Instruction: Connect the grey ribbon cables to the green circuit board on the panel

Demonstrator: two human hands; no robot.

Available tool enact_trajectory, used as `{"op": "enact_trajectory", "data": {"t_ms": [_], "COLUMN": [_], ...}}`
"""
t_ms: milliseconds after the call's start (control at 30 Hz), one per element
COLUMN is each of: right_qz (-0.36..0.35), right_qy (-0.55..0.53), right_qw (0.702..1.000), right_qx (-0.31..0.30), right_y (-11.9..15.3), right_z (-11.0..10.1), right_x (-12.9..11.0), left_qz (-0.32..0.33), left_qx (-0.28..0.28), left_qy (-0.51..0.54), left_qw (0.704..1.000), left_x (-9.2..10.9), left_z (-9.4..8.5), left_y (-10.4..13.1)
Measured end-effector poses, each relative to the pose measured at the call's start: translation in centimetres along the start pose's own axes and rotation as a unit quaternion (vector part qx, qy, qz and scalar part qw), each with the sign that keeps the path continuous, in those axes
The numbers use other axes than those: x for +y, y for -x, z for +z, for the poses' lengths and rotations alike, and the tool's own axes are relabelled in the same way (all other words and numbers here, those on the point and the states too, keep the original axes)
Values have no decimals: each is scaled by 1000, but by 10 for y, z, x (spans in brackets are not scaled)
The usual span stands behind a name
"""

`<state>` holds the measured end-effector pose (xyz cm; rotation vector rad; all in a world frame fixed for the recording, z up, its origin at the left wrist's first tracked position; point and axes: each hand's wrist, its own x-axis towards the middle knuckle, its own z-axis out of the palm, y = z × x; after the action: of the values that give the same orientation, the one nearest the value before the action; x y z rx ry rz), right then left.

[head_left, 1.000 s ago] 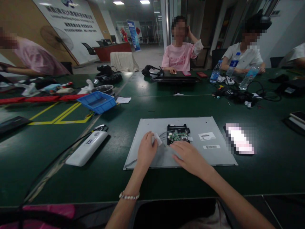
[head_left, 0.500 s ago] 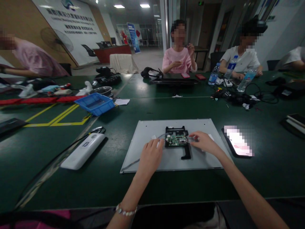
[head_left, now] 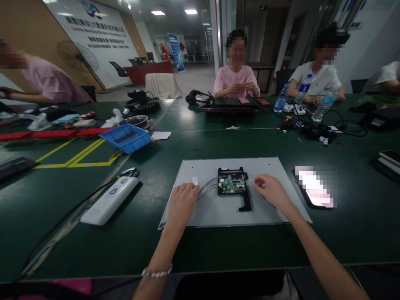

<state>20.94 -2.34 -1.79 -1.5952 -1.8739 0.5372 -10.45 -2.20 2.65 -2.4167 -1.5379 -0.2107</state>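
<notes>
one green circuit board lies between my left hand and my right hand, its long axis running across from one to the other. the right is nearer, just beside the black bracket holding the board, fingertips drawn together (whether on something small, i cannot tell from out here). the left curls over the grey panel beneath, fingers bent by a white tag, their grip hidden from me; grey cables run from near them to the board.
</notes>
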Motion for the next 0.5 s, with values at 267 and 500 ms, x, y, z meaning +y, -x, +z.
{"op": "enact_trajectory", "data": {"t_ms": [267, 500], "right_qz": [-82, -72], "right_qy": [203, 181], "right_qw": [975, 981], "right_qx": [33, 9], "right_y": [11, 26], "right_z": [-21, -10], "right_x": [-2, 15], "left_qz": [-20, -22], "left_qx": [-9, 4], "left_qy": [77, 90], "left_qw": [997, 996], "left_x": [-18, -9], "left_z": [18, 2], "left_y": [7, -10]}}
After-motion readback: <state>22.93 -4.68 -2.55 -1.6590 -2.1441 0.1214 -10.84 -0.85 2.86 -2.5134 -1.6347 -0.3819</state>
